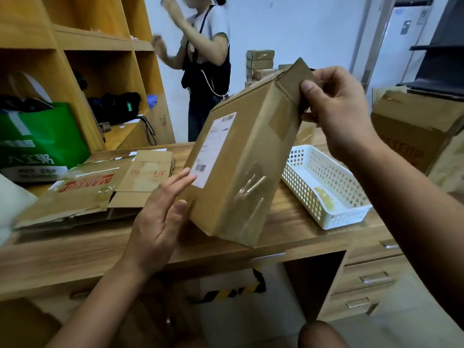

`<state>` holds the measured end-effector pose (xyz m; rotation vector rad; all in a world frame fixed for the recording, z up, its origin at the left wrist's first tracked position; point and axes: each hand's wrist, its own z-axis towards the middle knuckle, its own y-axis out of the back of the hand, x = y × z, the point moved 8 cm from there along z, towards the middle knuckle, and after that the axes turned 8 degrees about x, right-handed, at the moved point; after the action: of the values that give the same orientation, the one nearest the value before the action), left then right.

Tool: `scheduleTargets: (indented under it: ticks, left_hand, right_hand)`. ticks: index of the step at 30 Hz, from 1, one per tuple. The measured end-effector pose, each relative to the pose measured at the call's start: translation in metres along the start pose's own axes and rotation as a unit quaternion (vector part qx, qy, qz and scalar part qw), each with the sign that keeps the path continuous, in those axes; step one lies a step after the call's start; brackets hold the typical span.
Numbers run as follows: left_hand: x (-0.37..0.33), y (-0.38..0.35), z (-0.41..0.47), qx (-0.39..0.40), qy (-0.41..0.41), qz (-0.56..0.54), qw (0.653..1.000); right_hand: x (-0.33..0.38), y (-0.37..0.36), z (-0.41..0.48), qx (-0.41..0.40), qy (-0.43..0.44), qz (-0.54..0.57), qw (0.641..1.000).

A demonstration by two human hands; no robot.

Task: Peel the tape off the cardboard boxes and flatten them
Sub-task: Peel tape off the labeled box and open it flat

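- Over the wooden desk, the cardboard box is held tilted, its low corner close to the front edge; whether that corner rests on the wood cannot be told
- The right hand grips the raised end flap at the top of the box, thumb pressed on the outer face and the other fingers curled behind it
- The left hand lies flat and relaxed against the lower left side, fingertips just beside the shipping label; it steadies the box but grasps nothing
- Clear tape runs along the seam below the gripped flap, and more glossy tape shows lower on the same face, so peeling looks barely begun
- Likely risk: with only one hand truly gripping, a hard tug on the flap could swing the box off the flat left palm and drop it past the desk edge
- The flap may tear before the tape lifts, since the pull falls on cardboard and not on a tape end
- A swing to the right could knock the white basket, which holds a tape wad
- Flattened cardboard lies to the left, well apart from the hands
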<state>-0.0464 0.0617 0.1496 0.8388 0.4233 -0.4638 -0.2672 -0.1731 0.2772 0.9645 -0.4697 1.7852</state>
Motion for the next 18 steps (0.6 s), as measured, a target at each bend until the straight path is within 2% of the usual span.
scheduleTargets:
  ticks: [7, 10, 15, 18]
  left_hand:
    - [-0.021, -0.004, 0.004, 0.087, -0.028, 0.026, 0.995]
    - [-0.013, -0.016, 0.003, 0.146, 0.013, 0.044, 0.988]
    - [-0.001, -0.030, 0.003, 0.215, 0.087, 0.082, 0.969]
    - [0.011, -0.031, 0.009, 0.248, 0.113, 0.098, 0.957]
  right_hand:
    - [-0.039, -0.017, -0.006, 0.058, -0.133, 0.121, 0.982]
    - [-0.059, -0.034, -0.008, 0.067, -0.178, 0.103, 0.976]
    - [-0.096, -0.047, -0.005, 0.031, -0.256, 0.064, 0.964]
    - [-0.115, -0.062, -0.008, 0.072, -0.314, 0.051, 0.945]
